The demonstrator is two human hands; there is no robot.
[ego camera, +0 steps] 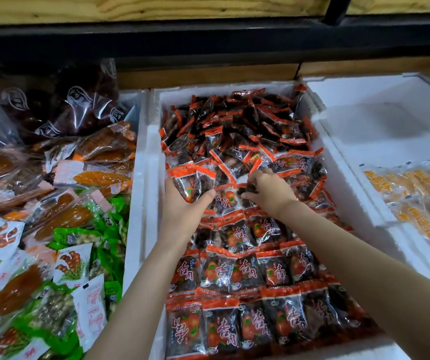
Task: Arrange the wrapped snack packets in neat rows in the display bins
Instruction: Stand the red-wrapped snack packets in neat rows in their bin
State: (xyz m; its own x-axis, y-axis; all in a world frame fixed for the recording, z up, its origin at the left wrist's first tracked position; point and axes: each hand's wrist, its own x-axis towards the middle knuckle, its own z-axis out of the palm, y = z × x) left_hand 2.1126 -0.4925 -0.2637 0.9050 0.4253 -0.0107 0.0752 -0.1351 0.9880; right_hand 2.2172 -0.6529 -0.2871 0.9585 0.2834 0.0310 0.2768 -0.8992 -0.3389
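Observation:
A white foam bin [151,157] in the middle is full of dark snack packets with orange-red edges. The near half lies in neat rows [250,276]; the far half is a loose heap [237,120]. My left hand [182,211] holds a small stack of these packets [190,180] at the bin's left side, thumb across the front. My right hand [268,190] reaches into the middle of the bin, fingers curled and pinching a packet [247,189] at the border between rows and heap.
The left bin [136,209] holds mixed snacks: green packets [78,237], orange dried-fruit packs [102,178], dark clear bags [60,107]. A white foam bin [364,94] at the right holds yellow packets [416,198]. A dark shelf bar [208,40] runs overhead.

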